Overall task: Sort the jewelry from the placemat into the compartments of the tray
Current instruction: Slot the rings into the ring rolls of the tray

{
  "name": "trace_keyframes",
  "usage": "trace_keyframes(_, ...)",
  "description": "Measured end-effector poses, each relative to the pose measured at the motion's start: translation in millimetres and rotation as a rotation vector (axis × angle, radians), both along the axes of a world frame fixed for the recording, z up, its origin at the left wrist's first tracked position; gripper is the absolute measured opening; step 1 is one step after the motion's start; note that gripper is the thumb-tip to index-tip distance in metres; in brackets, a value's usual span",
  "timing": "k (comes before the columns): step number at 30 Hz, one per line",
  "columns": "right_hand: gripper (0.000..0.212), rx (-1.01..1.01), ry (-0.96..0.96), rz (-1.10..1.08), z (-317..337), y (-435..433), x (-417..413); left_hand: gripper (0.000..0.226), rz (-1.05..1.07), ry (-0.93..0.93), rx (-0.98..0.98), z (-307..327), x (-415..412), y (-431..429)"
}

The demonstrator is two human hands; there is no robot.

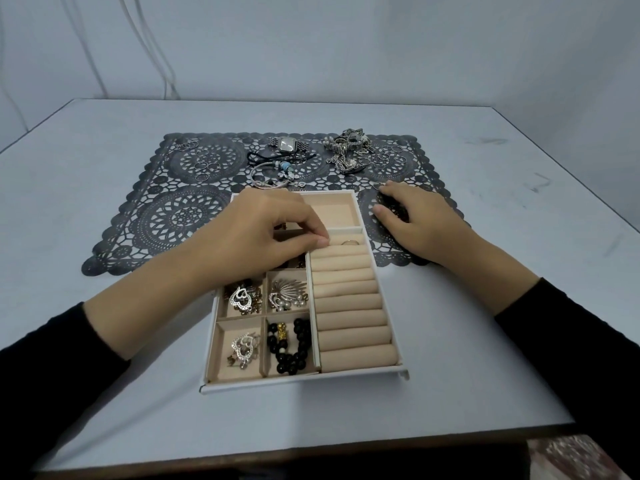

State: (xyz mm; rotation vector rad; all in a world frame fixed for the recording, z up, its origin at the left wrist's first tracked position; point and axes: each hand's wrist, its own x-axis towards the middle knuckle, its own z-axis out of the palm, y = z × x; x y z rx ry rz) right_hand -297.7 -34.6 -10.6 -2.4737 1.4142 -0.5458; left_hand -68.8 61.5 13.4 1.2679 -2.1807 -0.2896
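A white tray (304, 379) with beige compartments lies in front of me, its far end on the dark lace placemat (166, 216). My left hand (266, 233) hovers over the tray's upper part. Its thumb and forefinger pinch together at the topmost slot of the ring rolls (349, 306); what they pinch is hidden. A silver ring (349, 242) stands in that slot just right of the fingertips. My right hand (419, 220) rests spread on the placemat, forefinger tip beside a small ring (379, 184).
On the placemat's far side lie a silver watch (287, 145), a beaded bracelet (273, 174), a heap of chains (349, 150) and loose rings (204, 164). Tray compartments hold heart pendants (240, 297), a fan brooch (289, 294) and black beads (291, 348).
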Motion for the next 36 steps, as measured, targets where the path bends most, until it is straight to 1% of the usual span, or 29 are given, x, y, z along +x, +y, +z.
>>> trace_keyframes(2, 0.042, 0.006, 0.000, -0.003, 0.3, 0.0, 0.2, 0.015, -0.015, -0.013, 0.028, 2.0, 1.6, -0.2)
trace_keyframes(5, 0.043, 0.003, 0.004, -0.002, 0.2, 0.2, 0.3, 0.019, 0.021, 0.066, 0.104, 3.7, 3.0, -0.7)
trace_keyframes(7, 0.044, 0.007, -0.001, -0.006, -0.3, -0.5, 0.0, 0.016, 0.046, 0.101, 0.138, 3.2, 2.6, -1.8)
trace_keyframes(12, 0.046, 0.012, -0.002, -0.011, -0.7, -1.1, 0.4, 0.014, 0.078, 0.122, 0.182, 3.4, 0.3, -2.1)
trace_keyframes(19, 0.042, 0.003, -0.002, -0.005, -0.9, -1.4, 0.2, 0.012, 0.116, 0.166, 0.210, 1.8, -3.7, -3.6)
trace_keyframes(23, 0.046, 0.006, -0.011, -0.010, -2.6, -2.8, 0.0, 0.010, 0.135, 0.193, 0.230, 1.7, -5.0, -4.4)
trace_keyframes(32, 0.047, 0.014, -0.022, -0.017, -2.2, -2.9, 0.1, 0.012, 0.145, 0.190, 0.261, 5.6, -5.6, -1.8)
trace_keyframes(34, 0.046, 0.019, -0.033, -0.023, -1.1, -1.8, 0.9, 0.012, 0.147, 0.203, 0.246, 5.8, -4.6, -1.0)
trace_keyframes(36, 0.044, 0.023, -0.058, -0.042, 0.4, -1.4, 0.0, 0.011, 0.162, 0.225, 0.192, 7.4, -1.1, -0.9)
